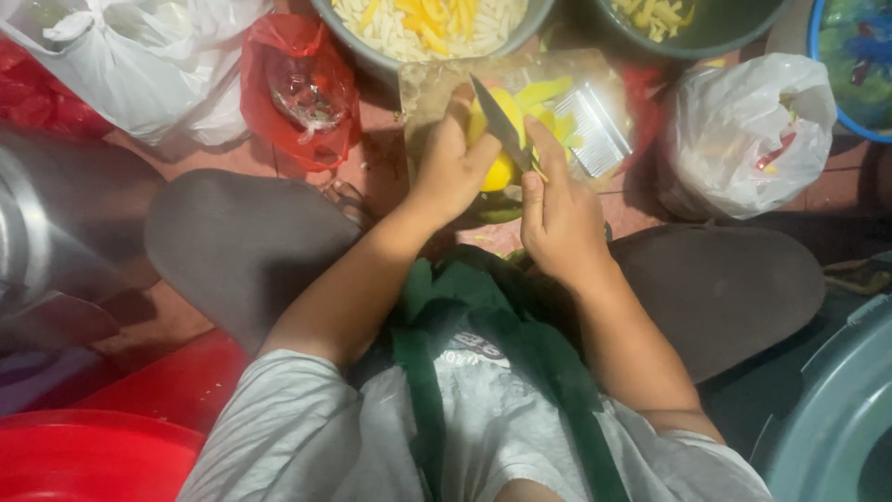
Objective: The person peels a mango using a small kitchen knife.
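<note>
Over a tiled floor (139,316), left hand (452,167) grips yellow fruit (497,172), seemingly mango; right hand (557,218) clasps knife (502,125).

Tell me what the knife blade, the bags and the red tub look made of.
Knife: dark matte blade, probably metal, thin with a sharp point. White bag and red bag: thin crinkled plastic, glossy. Red tub: smooth, likely moulded plastic.

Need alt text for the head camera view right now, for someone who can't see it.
Seated on the floor, a person holds a yellow fruit in the left hand and cuts it with a knife in the right hand. A bowl of cut strips sits ahead, between plastic bags.
</note>
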